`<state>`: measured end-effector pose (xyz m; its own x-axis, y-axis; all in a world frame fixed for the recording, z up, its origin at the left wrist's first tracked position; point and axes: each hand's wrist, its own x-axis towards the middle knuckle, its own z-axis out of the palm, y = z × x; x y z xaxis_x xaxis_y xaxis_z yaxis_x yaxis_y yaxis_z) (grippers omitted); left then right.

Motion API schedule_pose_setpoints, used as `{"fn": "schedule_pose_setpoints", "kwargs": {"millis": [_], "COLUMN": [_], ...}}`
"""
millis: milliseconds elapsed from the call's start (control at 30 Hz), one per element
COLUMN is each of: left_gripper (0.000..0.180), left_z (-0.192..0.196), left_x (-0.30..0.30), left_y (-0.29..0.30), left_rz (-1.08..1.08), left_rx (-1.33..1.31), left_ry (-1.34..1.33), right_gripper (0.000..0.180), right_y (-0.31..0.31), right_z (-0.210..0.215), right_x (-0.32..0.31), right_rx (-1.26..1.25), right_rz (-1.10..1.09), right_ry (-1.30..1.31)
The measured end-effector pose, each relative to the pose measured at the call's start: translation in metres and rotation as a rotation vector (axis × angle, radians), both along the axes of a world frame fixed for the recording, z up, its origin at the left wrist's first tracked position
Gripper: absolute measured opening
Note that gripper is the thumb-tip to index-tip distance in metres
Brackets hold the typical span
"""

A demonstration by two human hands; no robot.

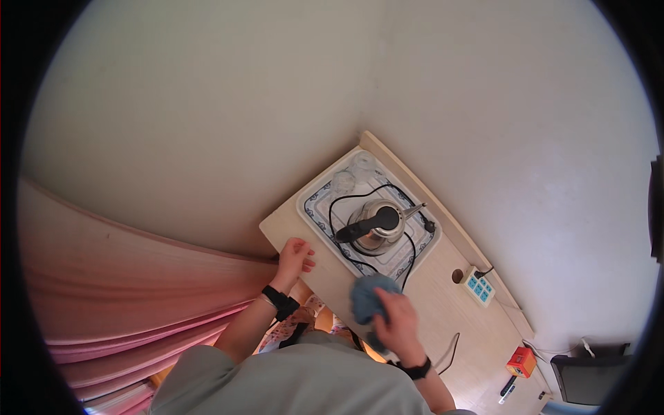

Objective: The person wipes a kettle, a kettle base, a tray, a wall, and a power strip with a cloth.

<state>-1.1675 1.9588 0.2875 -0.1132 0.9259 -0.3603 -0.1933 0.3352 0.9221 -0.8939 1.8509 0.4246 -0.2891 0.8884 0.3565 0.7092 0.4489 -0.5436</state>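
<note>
My left hand (294,257) rests flat on the near left edge of a light wooden desk (443,290), fingers spread, holding nothing. My right hand (398,318) grips a bunched blue cloth (368,296) pressed on the desk's front edge. Just beyond the cloth lies a white patterned tray (319,204) carrying a steel electric kettle (374,227) with a black handle, its black cord looped around it. Two clear glasses (353,174) stand upside down at the tray's far corner.
A white power strip with blue sockets (478,287) lies beside a round cable hole (457,276). A small orange box (521,362) and a dark monitor (588,377) sit at the desk's right end. A pink curtain (124,290) hangs at left. White walls meet behind the desk.
</note>
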Motion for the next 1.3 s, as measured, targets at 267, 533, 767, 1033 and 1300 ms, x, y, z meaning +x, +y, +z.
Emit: {"fn": "schedule_pose_setpoints", "kwargs": {"millis": [267,533,767,1033,1300], "left_gripper": [0.027,0.027,0.024,0.012,0.009], "left_z": [-0.011,-0.028,-0.032,0.004,0.023], "left_x": [-0.033,-0.047,-0.035,-0.015,0.041], "left_y": [-0.012,-0.054,-0.05,-0.045,-0.031], "left_rz": [0.255,0.265,0.136,0.096,-0.228], "left_rx": [0.091,0.007,0.047,0.277,0.405], "left_ry": [-0.026,0.024,0.048,0.014,-0.004], "right_gripper": [0.072,0.065,0.045,0.057,0.067], "right_y": [0.17,0.233,0.232,0.141,-0.015], "right_z": [-0.075,-0.147,-0.141,-0.07,-0.038], "right_x": [-0.182,-0.212,-0.194,-0.14,0.031], "right_rx": [0.055,0.088,0.447,0.134,-0.266], "right_rz": [0.067,-0.027,0.266,0.293,-0.026], "right_ry": [-0.182,-0.64,-0.405,-0.045,-0.033]}}
